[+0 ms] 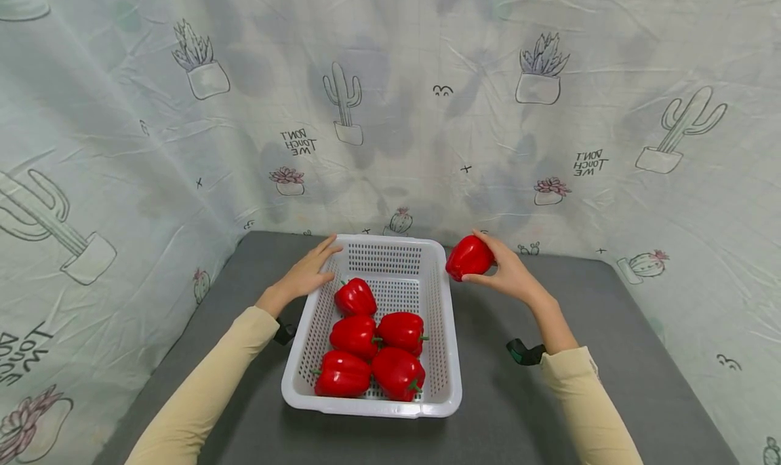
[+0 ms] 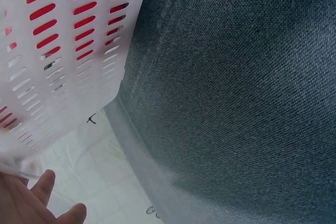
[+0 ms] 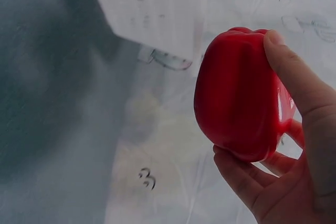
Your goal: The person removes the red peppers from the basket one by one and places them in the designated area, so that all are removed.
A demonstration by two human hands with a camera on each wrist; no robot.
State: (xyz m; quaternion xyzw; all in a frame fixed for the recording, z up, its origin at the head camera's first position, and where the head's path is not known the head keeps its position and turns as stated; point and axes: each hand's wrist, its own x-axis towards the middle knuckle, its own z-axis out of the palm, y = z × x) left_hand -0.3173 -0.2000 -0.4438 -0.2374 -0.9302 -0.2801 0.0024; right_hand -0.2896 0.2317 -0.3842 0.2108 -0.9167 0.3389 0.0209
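Note:
My right hand holds a red bell pepper beside the far right corner of a white plastic basket. Thumb and fingers clasp the pepper from opposite sides in the right wrist view. My left hand rests at the basket's far left rim, its fingers extended and spread. Only part of that hand shows in the left wrist view, close to the basket wall. Inside the basket lie several red bell peppers with green stems, mostly toward its near end.
The basket stands on a grey table. A pale curtain printed with potted cacti hangs behind the table and along both sides. A dark strap shows at the right wrist.

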